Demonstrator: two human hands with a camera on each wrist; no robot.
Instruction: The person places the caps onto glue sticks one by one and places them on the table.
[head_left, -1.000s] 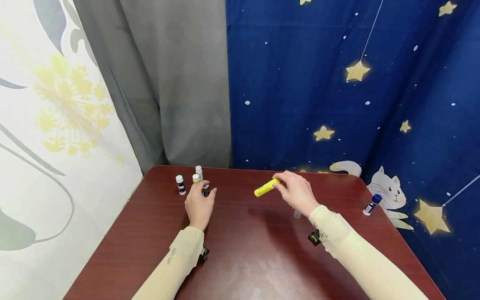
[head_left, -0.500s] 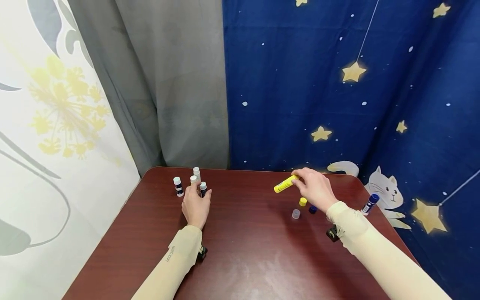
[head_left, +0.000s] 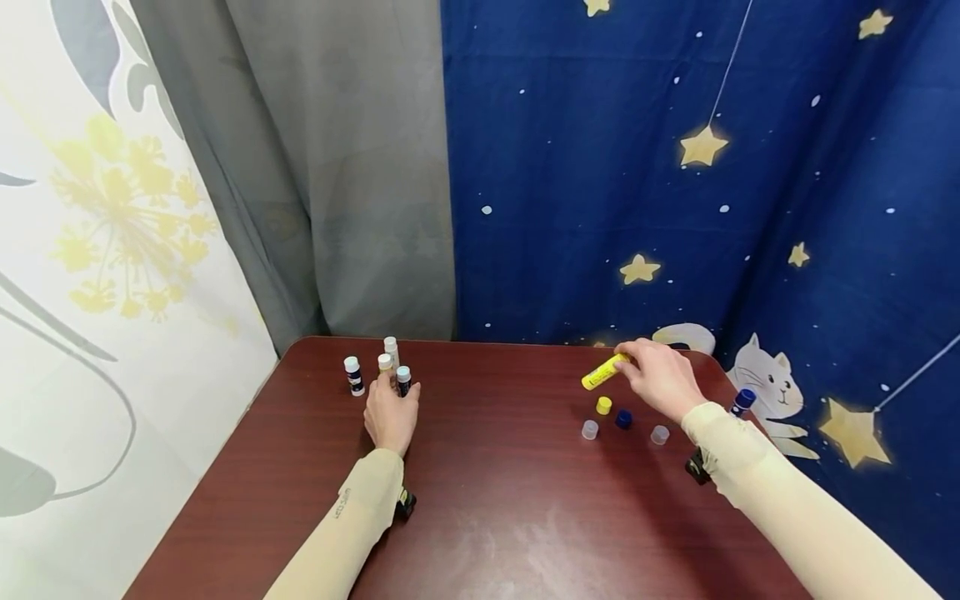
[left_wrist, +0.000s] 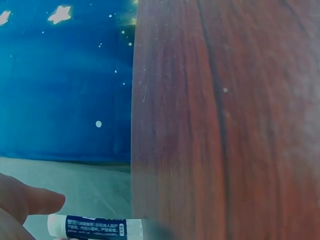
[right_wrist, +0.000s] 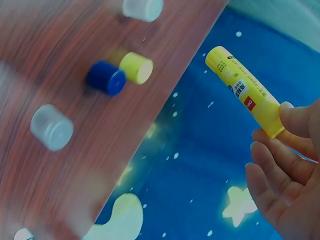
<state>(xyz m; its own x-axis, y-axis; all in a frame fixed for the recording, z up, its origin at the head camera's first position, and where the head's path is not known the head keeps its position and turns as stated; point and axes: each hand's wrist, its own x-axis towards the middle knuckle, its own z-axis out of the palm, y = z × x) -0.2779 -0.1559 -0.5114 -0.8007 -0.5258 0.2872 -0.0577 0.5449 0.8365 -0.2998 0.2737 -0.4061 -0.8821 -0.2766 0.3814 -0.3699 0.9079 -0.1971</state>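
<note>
My right hand [head_left: 660, 379] pinches one end of a capped yellow glue stick [right_wrist: 245, 90] between thumb and fingers, above the table's right part. The stick slants in the air, its other end pointing left in the head view. At the left, my left hand [head_left: 390, 417] is beside a small group of upright glue sticks with white tops. Its fingers reach a white-topped one [head_left: 386, 363] and partly hide it. The thumb is apart from a navy-labelled glue stick [left_wrist: 97, 227]. Behind stands a pale one [head_left: 392, 348], and further left another navy one [head_left: 354, 377].
Below my right hand lie loose caps: yellow [head_left: 603, 406], dark blue [head_left: 623, 419], a clear one [head_left: 590, 430] and another clear one [head_left: 660, 435]. A blue-capped glue stick [head_left: 743, 402] stands near the right edge, partly behind the sleeve. Curtains hang behind the reddish-brown table [head_left: 480, 467].
My right hand has carried the yellow glue stick to the right, uncovering the loose caps. The left hand has drawn back slightly from the white-topped sticks, showing more of them.
</note>
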